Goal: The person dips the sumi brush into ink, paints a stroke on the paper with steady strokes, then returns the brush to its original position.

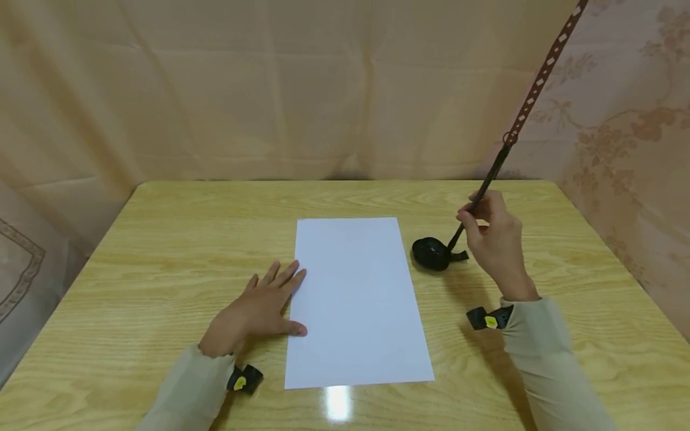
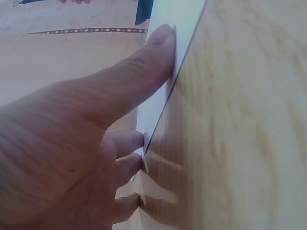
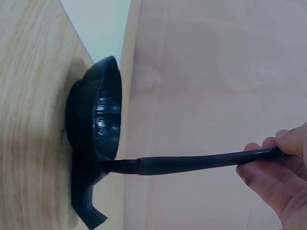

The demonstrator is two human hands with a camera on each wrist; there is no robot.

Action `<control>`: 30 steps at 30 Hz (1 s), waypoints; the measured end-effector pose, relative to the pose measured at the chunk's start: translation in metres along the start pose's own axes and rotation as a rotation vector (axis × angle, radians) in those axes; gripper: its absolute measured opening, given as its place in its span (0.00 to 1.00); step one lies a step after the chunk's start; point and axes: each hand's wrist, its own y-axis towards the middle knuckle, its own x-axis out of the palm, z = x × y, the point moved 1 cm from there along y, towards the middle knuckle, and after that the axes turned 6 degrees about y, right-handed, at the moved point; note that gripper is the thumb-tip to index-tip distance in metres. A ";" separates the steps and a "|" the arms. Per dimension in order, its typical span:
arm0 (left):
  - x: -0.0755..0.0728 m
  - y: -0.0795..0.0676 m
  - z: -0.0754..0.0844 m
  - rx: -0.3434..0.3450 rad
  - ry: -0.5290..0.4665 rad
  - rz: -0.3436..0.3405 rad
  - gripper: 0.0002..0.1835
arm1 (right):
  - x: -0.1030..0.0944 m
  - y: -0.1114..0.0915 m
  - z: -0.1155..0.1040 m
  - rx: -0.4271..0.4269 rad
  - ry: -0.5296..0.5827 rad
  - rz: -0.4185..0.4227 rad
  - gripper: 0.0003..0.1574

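Note:
A white sheet of paper [image 1: 356,299] lies on the wooden table. My left hand [image 1: 261,308] rests at its left edge with fingers spread; in the left wrist view the thumb [image 2: 160,40] lies over the paper's edge. To the right of the sheet sits a small black ink dish [image 1: 430,254], rounded and leaf-like, with a short stem-like piece at its side. My right hand [image 1: 493,233] pinches the dark shaft of a calligraphy brush [image 1: 492,175], tilted up and away with a loop at its top. In the right wrist view the brush's tip [image 3: 112,166] is right at the dish's rim.
The pale wooden table [image 1: 178,239] backs onto a beige curtain [image 1: 323,90]. On the right hangs floral cloth [image 1: 636,137], with brown diamond-patterned trim [image 1: 544,72] rising behind the brush. Each wrist carries a small black camera [image 1: 489,318]. Light reflects below the paper.

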 end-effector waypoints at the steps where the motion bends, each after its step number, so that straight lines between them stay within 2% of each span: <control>1: 0.000 0.000 0.000 0.001 -0.002 -0.002 0.55 | 0.000 0.000 0.000 -0.004 -0.003 0.009 0.15; 6: -0.001 -0.001 -0.001 0.000 -0.014 -0.005 0.55 | 0.001 0.001 -0.002 -0.025 0.025 0.026 0.16; 14: -0.001 -0.001 0.000 0.002 -0.020 0.000 0.55 | 0.001 -0.001 0.004 0.028 0.006 -0.001 0.15; 22: -0.001 -0.002 0.001 0.004 -0.018 0.003 0.55 | -0.001 0.000 0.004 -0.004 0.032 0.024 0.17; 30: -0.001 -0.002 0.001 0.006 -0.018 0.005 0.55 | -0.005 0.001 0.000 0.007 0.049 0.037 0.16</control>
